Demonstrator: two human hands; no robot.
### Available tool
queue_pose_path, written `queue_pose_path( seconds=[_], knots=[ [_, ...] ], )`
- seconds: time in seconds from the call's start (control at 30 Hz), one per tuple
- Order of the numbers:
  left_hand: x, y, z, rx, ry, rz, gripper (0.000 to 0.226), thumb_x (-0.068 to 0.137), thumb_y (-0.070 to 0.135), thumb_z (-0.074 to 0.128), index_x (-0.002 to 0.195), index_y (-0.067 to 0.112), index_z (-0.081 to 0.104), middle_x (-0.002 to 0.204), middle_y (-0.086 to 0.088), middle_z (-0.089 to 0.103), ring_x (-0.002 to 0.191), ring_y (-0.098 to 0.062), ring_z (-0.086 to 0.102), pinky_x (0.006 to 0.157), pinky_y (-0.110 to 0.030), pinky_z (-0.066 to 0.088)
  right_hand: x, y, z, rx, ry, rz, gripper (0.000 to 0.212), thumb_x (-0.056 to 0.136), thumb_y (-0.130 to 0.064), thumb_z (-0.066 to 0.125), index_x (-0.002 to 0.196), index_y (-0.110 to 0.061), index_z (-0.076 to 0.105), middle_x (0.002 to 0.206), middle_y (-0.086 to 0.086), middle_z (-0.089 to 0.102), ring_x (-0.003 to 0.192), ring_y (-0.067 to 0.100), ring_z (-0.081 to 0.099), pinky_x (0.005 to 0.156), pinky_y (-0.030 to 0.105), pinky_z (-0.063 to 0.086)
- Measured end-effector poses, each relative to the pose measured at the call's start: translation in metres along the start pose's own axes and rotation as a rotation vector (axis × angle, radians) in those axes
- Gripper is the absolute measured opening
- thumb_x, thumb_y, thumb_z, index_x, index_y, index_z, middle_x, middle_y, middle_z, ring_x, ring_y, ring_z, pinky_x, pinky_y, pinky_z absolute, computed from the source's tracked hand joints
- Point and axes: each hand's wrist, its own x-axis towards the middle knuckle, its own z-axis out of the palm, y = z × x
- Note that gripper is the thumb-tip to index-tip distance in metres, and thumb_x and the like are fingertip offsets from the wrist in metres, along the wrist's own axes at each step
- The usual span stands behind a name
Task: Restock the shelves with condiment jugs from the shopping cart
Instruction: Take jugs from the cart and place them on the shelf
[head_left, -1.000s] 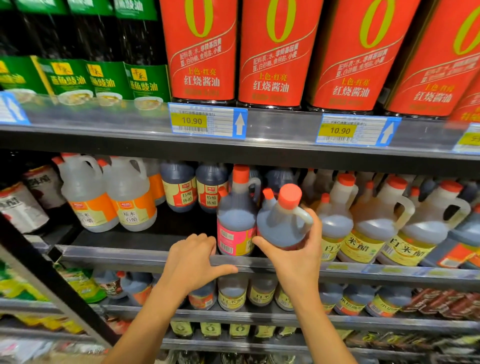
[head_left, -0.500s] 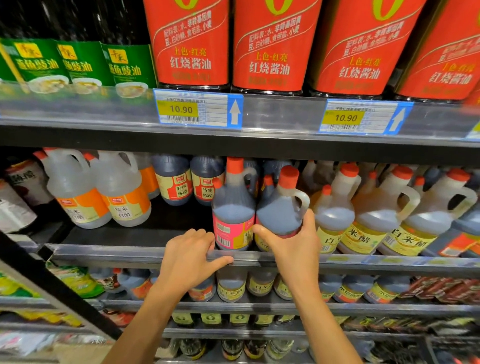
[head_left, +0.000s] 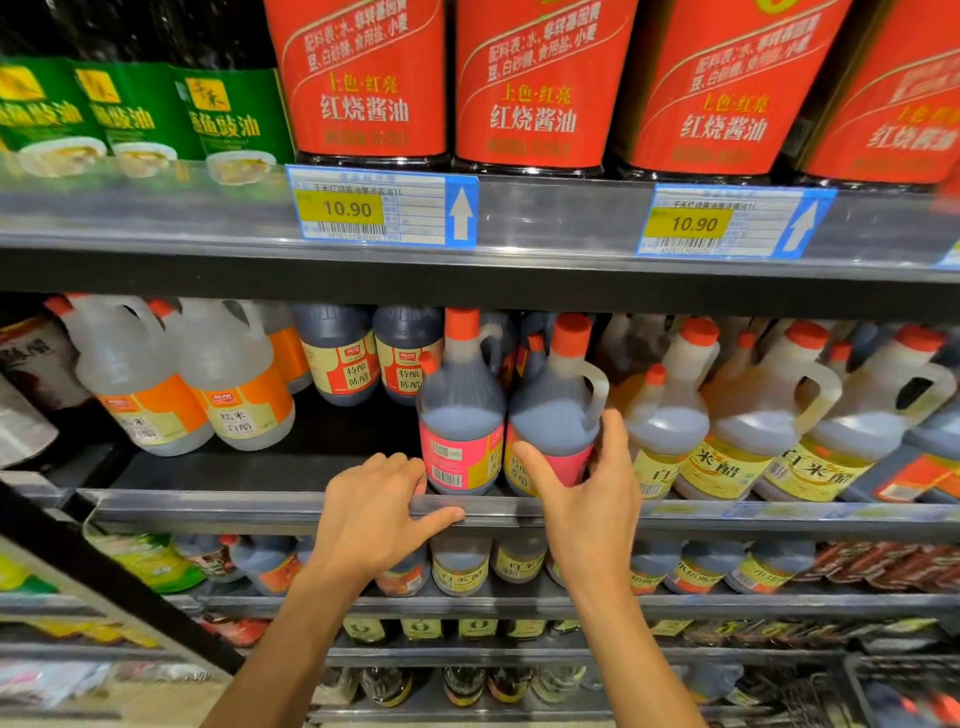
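Far left: white-vinegar jugs (head_left: 182, 384) on middle shelf (head_left: 249, 467). Left hand (head_left: 374, 519) curled over front rail (head_left: 208, 512), thumb along its face. Pink-label dark jug (head_left: 460, 415) upright just right of it. Right hand (head_left: 587, 488) wraps lower body of held dark jug (head_left: 553, 410): upright, at shelf front, touching pink-label neighbour, directly beyond palm (handle turned right). Rice-vinegar jugs (head_left: 727, 415) fill right.

Supermarket aisle: stacked shelves (head_left: 467, 280) packed with condiment jugs (head_left: 748, 415), price tags (head_left: 382, 208) reading 10.90 along rail.
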Motion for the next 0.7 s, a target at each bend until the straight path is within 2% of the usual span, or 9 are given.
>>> queue_pose_path(
  seconds=[0.07,0.13,0.3,0.4,0.47,0.5,0.6,0.7],
  knots=[
    [0.000,0.000,0.000,0.001,-0.007,0.000,0.057,0.078,0.085,0.043,0.066,0.029,0.040,0.062,0.011,0.044,0.063,-0.009,0.044,0.050,-0.025,0.026,-0.002,-0.001,0.000,0.010,0.017,0.010,0.090,0.074,-0.056,0.084,0.145,-0.032,0.034,0.141,-0.003,0.055,0.129,0.021,0.055,0.101,0.048,0.052],
    [0.001,0.000,0.000,0.001,-0.013,-0.002,0.058,0.078,0.085,0.042,0.066,0.029,0.040,0.062,0.011,0.044,0.063,-0.008,0.044,0.049,-0.024,0.024,-0.003,-0.002,-0.001,0.010,0.025,0.004,0.089,0.074,-0.054,0.085,0.145,-0.032,0.037,0.140,-0.004,0.056,0.129,0.019,0.056,0.102,0.047,0.053],
    [0.001,0.000,0.000,-0.007,-0.021,-0.011,0.057,0.077,0.085,0.043,0.066,0.029,0.040,0.062,0.011,0.044,0.063,-0.008,0.044,0.050,-0.024,0.024,-0.004,0.001,-0.004,-0.109,0.086,-0.133,0.082,0.077,-0.045,0.083,0.145,-0.009,0.052,0.138,0.006,0.059,0.129,0.023,0.056,0.102,0.046,0.052],
    [0.001,0.001,-0.001,-0.015,-0.025,-0.016,0.057,0.077,0.085,0.043,0.066,0.029,0.040,0.062,0.011,0.045,0.063,-0.008,0.044,0.050,-0.024,0.025,-0.006,0.001,-0.004,-0.137,0.102,-0.171,0.078,0.079,-0.041,0.083,0.143,-0.007,0.054,0.133,0.008,0.059,0.126,0.023,0.056,0.104,0.032,0.049],
    [0.001,0.001,-0.001,-0.021,-0.025,-0.017,0.057,0.078,0.085,0.042,0.066,0.029,0.040,0.062,0.011,0.045,0.062,-0.009,0.045,0.050,-0.024,0.027,-0.008,0.002,-0.002,-0.135,0.130,-0.181,0.079,0.077,-0.035,0.086,0.143,-0.007,0.055,0.129,0.009,0.057,0.121,0.021,0.055,0.100,0.019,0.044],
    [0.001,0.001,-0.001,-0.023,-0.024,-0.014,0.057,0.078,0.085,0.041,0.066,0.029,0.040,0.062,0.011,0.045,0.062,-0.009,0.045,0.051,-0.025,0.028,-0.009,0.001,-0.001,-0.133,0.139,-0.185,0.079,0.077,-0.033,0.087,0.144,-0.007,0.055,0.126,0.009,0.055,0.119,0.020,0.054,0.098,0.018,0.043],
    [0.001,0.000,-0.001,-0.031,-0.025,-0.015,0.059,0.077,0.087,0.039,0.069,0.028,0.041,0.066,0.011,0.045,0.063,-0.011,0.045,0.053,-0.026,0.032,-0.011,-0.002,0.001,-0.111,0.145,-0.185,0.081,0.079,-0.038,0.082,0.147,-0.008,0.051,0.130,0.010,0.052,0.122,0.022,0.053,0.099,0.027,0.048],
    [0.000,0.003,-0.004,-0.043,-0.043,-0.068,0.070,0.075,0.092,0.032,0.088,0.025,0.048,0.079,0.010,0.048,0.071,-0.014,0.051,0.062,-0.030,0.041,-0.014,0.000,0.003,-0.049,0.174,-0.165,0.078,0.081,-0.037,0.082,0.147,-0.011,0.048,0.138,0.006,0.052,0.129,0.024,0.052,0.105,0.044,0.051]
  ],
)
